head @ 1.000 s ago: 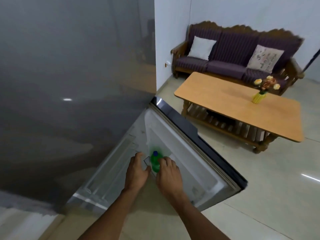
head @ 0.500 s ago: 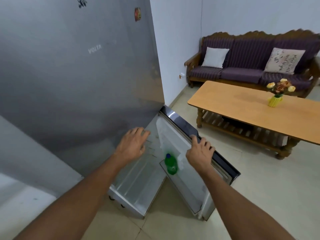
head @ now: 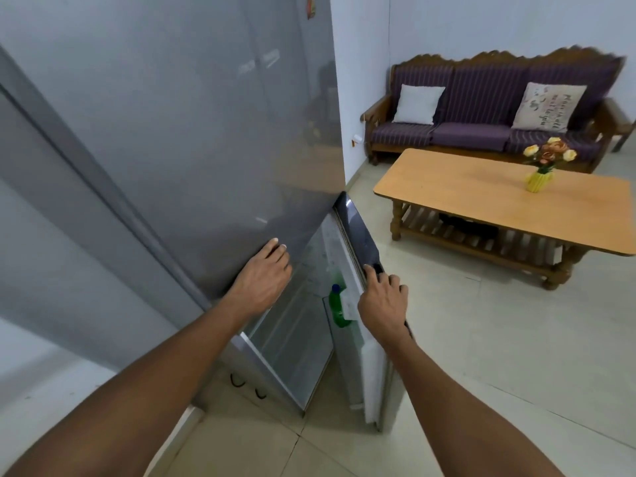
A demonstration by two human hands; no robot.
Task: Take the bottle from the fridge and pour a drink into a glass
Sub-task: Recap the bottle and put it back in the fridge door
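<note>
A green bottle with a blue cap stands in the shelf of the lower fridge door, which is partly open. My right hand rests on the door's dark outer edge, fingers curled over it, just right of the bottle. My left hand lies flat against the lower edge of the grey fridge front, fingers spread, holding nothing. No glass is in view.
A wooden coffee table with a yellow flower vase stands to the right. Behind it is a purple sofa with two cushions against the wall. Pale floor tiles stretch between fridge and table.
Both hands have let go of the bottle, which stays in the door shelf. My right hand went to the door edge, my left to the fridge front. The door has swung narrower.
</note>
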